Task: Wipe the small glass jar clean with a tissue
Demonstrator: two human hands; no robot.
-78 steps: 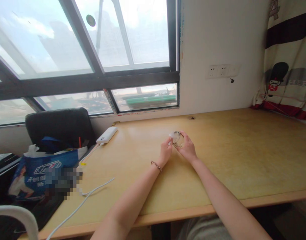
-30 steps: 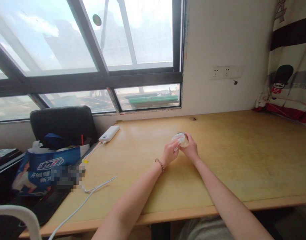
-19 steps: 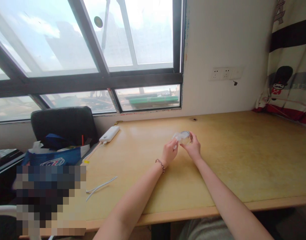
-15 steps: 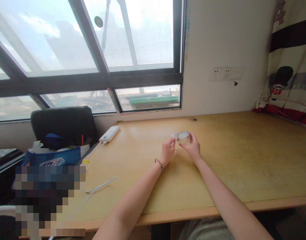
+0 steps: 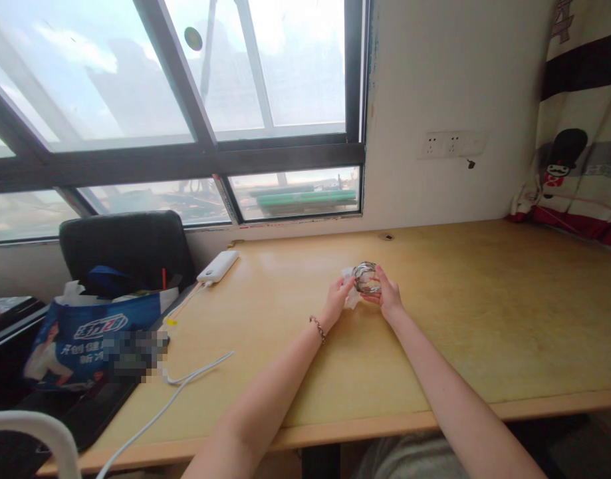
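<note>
A clear, shiny round glass-like object (image 5: 366,278) is held above the wooden table (image 5: 465,306). My right hand (image 5: 387,293) grips its right side, thumb on top and fingers underneath. My left hand (image 5: 338,297), with a bracelet on the wrist, is closed at the left side of the object and pinches a white tissue-like piece (image 5: 352,297). The tissue hangs down between my left hand and the round object. Whether my left fingers also touch the object is too small to tell.
A white power bank (image 5: 218,267) lies at the table's back left, with a white cable (image 5: 185,379) running toward the front edge. A blue bag (image 5: 86,346) rests on the black chair (image 5: 128,243) at left. Wall sockets (image 5: 452,144) are behind.
The round object has tilted, so its shiny side now faces me. The white tissue now hangs lower beside my left hand. My right fingers have shifted beneath the object.
</note>
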